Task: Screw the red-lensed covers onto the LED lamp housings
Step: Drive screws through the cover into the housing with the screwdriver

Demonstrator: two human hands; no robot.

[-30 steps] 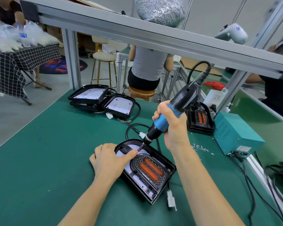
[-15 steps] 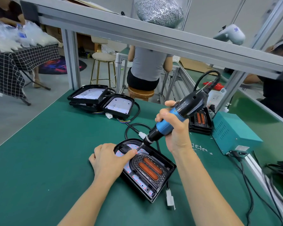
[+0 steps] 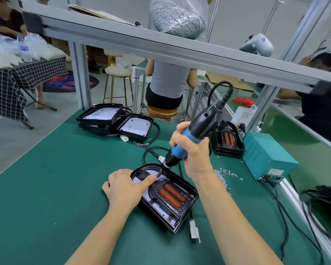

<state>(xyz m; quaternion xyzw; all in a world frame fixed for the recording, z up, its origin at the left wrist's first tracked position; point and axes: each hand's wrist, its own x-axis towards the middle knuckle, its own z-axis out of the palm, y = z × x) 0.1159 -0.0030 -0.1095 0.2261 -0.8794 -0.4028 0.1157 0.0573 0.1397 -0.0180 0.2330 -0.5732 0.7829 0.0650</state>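
A black LED lamp housing (image 3: 182, 217) lies on the green bench in front of me, with a black cover carrying two red lenses (image 3: 171, 195) set inside it. My left hand (image 3: 125, 186) presses on the housing's far left end, fingers flat beside the bit. My right hand (image 3: 191, 155) grips a blue and black electric screwdriver (image 3: 194, 133), tilted, its tip down on the cover's far end. Loose small screws (image 3: 223, 175) lie scattered to the right of my right wrist.
Open housings with white LED boards (image 3: 113, 121) are stacked at the back left. Finished lamps with red lenses (image 3: 227, 140) stand next to a teal power box (image 3: 266, 157). Cables run along the right edge. A bag of screws (image 3: 177, 18) sits on the overhead rail. People sit beyond the bench.
The screwdriver's top has swung slightly right and then settled more upright while its tip stays on the cover's far end. My left hand keeps holding the housing.
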